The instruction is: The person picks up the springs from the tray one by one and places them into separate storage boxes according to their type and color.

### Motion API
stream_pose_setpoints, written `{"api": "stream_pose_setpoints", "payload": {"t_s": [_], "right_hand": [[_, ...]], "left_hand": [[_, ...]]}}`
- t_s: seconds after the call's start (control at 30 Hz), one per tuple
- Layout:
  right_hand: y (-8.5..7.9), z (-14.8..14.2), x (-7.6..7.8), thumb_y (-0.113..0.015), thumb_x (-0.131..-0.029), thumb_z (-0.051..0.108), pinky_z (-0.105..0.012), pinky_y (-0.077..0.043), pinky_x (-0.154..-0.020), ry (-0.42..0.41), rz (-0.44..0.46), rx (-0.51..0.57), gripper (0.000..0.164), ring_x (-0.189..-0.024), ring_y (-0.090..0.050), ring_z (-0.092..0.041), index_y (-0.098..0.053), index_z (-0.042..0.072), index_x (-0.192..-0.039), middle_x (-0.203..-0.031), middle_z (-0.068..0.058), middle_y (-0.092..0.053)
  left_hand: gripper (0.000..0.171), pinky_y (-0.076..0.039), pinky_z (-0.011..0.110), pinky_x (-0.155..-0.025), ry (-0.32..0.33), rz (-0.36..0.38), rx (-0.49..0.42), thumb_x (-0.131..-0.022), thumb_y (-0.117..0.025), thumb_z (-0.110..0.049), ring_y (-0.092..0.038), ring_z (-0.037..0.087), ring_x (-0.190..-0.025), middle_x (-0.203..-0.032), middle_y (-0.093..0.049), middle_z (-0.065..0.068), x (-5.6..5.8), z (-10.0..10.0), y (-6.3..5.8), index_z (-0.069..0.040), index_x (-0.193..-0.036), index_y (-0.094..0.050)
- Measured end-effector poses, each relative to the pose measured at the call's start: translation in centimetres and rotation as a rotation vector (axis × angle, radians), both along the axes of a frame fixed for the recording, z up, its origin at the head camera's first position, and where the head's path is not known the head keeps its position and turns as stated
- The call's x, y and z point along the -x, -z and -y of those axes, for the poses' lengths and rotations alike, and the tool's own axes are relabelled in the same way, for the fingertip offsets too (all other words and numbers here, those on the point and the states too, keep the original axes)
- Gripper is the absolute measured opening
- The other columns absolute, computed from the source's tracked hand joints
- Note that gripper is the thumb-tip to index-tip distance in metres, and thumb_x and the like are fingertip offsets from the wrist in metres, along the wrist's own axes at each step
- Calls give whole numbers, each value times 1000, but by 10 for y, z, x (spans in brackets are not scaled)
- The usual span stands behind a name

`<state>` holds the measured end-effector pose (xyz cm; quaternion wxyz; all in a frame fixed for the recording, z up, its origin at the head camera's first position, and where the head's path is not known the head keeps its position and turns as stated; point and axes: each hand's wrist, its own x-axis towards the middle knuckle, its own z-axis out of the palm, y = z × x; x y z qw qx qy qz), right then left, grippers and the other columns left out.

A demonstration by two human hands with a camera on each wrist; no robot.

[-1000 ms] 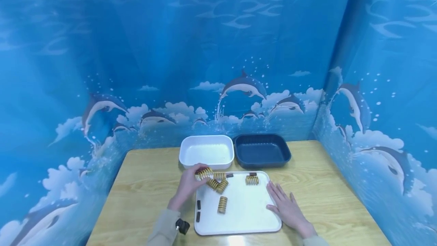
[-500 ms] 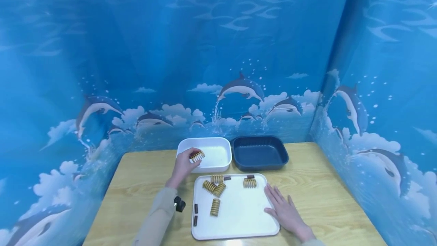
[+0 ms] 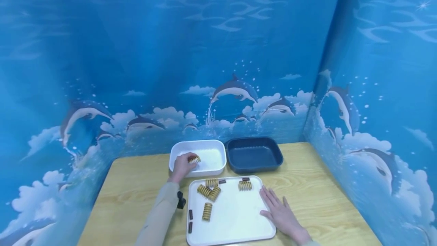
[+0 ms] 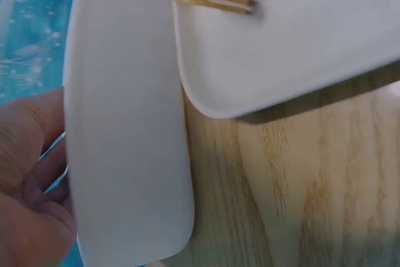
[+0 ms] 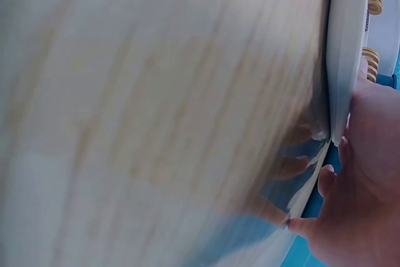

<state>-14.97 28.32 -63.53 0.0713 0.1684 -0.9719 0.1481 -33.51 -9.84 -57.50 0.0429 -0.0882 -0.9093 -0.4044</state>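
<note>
In the head view my left hand [image 3: 182, 167] reaches over the near left wall of the white bin [image 3: 213, 157], gripping a yellow coil spring [image 3: 194, 159] low inside it. The left wrist view shows only part of that hand behind the bin's outer wall [image 4: 131, 142]; the spring is hidden there. My right hand [image 3: 280, 212] lies with straight fingers on the right edge of the white tray [image 3: 239, 215]. Several more yellow springs lie on the tray: a group [image 3: 209, 191] at its upper left, a single spring [image 3: 206, 212] below, and another spring [image 3: 244, 185] at the upper right.
A dark blue bin [image 3: 255, 155] stands right of the white one. Small dark brown pieces [image 3: 190, 214] lie along the tray's left edge, with others [image 3: 222, 181] near its far edge. The wooden table [image 3: 133, 185] carries everything, with a dolphin-print curtain behind.
My left hand has carried a spring from the tray's upper left up and into the white bin, then lower inside it. My right hand stays at the tray's edge.
</note>
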Motion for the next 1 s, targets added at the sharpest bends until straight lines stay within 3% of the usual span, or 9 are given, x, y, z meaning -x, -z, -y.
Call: {"api": "stream_pose_setpoints", "payload": {"t_s": [0.3,0.47,0.63,0.83,1.0], "right_hand": [[2,1,1,-59,-99,42,-78,-30,-105,11,-4,-59,68,-144,-36,-40,-41,4,-153,-160,-14,-35],[1,0,1,-59,-99,43,-77,-31,-105,13,-28,-91,68,-144,-38,-39,-42,4,-152,-160,-13,-36],[-1,1,-1,-60,-98,43,-76,-32,-105,12,-52,-102,68,-144,-39,-38,-43,5,-152,-160,-12,-37],[-1,2,-2,-59,-99,42,-76,-32,-106,9,-66,-100,67,-144,-39,-38,-44,4,-151,-159,-13,-38],[1,0,-1,-59,-99,43,-77,-31,-106,5,-64,-88,67,-143,-39,-39,-44,3,-151,-159,-14,-38]], "left_hand": [[23,-55,47,-89,6,49,109,-76,-82,-2,-69,31,-91,-95,-76,13,13,1,10,-1,-98,-75],[29,-54,48,-91,17,124,133,-73,-84,-2,-69,31,-94,-98,-75,15,16,-1,9,-1,-101,-75],[32,-54,49,-93,-8,136,132,-77,-82,-5,-68,32,-98,-103,-74,16,14,-2,6,0,-107,-74],[21,-55,50,-92,-69,13,47,-89,-71,-7,-69,35,-100,-106,-74,18,8,-8,-4,1,-109,-72],[16,-58,46,-80,-86,-206,-38,-88,-66,-4,-71,32,-89,-95,-75,14,-5,-13,-13,-1,-101,-73]]}}
